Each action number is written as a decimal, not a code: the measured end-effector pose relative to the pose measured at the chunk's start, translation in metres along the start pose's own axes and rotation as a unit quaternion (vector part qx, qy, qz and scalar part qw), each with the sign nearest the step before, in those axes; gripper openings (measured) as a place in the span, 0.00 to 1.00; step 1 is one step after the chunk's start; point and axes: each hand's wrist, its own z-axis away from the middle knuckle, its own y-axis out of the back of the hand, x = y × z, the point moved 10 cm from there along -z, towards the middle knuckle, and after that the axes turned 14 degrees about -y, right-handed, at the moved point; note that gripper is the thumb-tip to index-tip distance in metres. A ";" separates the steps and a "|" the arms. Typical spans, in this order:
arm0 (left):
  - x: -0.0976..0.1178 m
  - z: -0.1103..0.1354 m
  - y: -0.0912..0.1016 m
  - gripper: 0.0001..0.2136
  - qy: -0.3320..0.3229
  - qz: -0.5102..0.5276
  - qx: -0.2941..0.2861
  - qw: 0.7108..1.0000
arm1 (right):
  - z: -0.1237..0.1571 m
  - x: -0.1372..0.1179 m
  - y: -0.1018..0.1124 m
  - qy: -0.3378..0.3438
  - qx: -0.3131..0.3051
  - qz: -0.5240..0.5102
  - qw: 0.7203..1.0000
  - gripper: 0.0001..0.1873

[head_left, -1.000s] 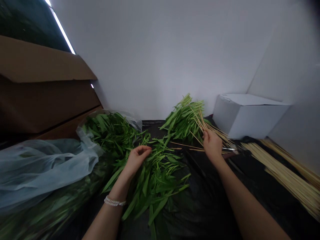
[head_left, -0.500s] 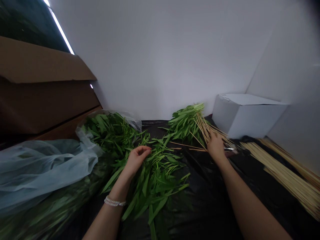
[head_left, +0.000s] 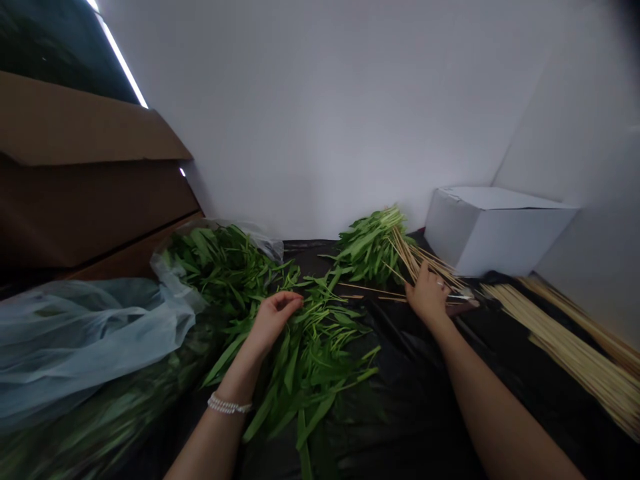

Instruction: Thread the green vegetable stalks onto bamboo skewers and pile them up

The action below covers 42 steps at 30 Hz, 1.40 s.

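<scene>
My left hand [head_left: 273,320] rests on a loose pile of long green leaves [head_left: 310,353] in the middle of the black sheet, its fingers curled round a few stems. A bead bracelet sits on that wrist. My right hand [head_left: 427,293] lies on the bare ends of a bundle of greens on bamboo skewers [head_left: 380,247], which rests on the sheet at the back. Its fingers are spread loosely over the sticks, not gripping them.
A clear plastic bag of more greens [head_left: 100,327] lies at the left, below brown cardboard boxes [head_left: 90,173]. A white box [head_left: 495,230] stands at the back right. Heaps of bare bamboo skewers [head_left: 565,347] lie along the right. Black plastic sheet [head_left: 415,413] covers the surface.
My right hand lowered the skewered bundle from a raised tilt down onto the sheet and eased its grip. My left hand stayed on the leaf pile.
</scene>
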 end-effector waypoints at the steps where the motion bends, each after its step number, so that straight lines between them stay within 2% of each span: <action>1: -0.001 0.000 0.000 0.16 0.002 0.001 0.001 1.000 | -0.001 0.000 0.001 0.001 0.009 0.003 1.000 0.35; 5: -0.006 0.000 -0.001 0.16 0.004 0.006 0.001 1.000 | -0.002 -0.007 0.004 0.038 0.028 0.027 0.999 0.26; 8: -0.007 -0.001 -0.002 0.16 0.002 0.007 -0.003 1.000 | -0.003 -0.007 0.006 0.044 0.015 0.047 0.998 0.29; 11: -0.007 0.000 -0.002 0.16 0.005 0.004 -0.006 1.000 | -0.004 -0.001 0.008 0.024 -0.009 0.050 0.998 0.31; 18: -0.005 0.001 0.000 0.16 0.008 0.000 0.002 1.000 | -0.011 0.019 0.003 -0.061 -0.083 0.046 0.994 0.30; 21: -0.008 0.000 -0.001 0.17 0.009 -0.006 -0.003 1.000 | -0.009 0.018 0.000 -0.064 -0.091 0.062 0.992 0.31; 26: -0.013 -0.002 -0.004 0.17 0.000 -0.031 -0.018 0.999 | -0.002 0.002 0.001 -0.001 -0.047 0.100 0.994 0.32; 31: -0.005 -0.004 -0.006 0.13 -0.046 -0.092 -0.029 0.994 | -0.001 0.001 0.001 0.008 -0.009 0.127 0.992 0.30; 35: -0.003 -0.005 -0.009 0.11 -0.071 -0.133 -0.044 0.988 | 0.002 -0.011 0.031 0.029 0.061 0.087 0.994 0.27; 37: -0.002 -0.005 -0.010 0.11 -0.078 -0.140 -0.050 0.986 | 0.009 -0.030 0.048 0.081 0.082 0.051 0.992 0.23; 39: -0.001 -0.005 -0.010 0.11 -0.087 -0.141 -0.049 0.985 | 0.021 -0.055 0.050 0.164 0.044 0.030 0.985 0.17; 42: 0.001 -0.005 -0.004 0.14 -0.090 -0.141 -0.031 0.985 | 0.042 -0.079 0.032 0.251 -0.051 0.054 0.965 0.14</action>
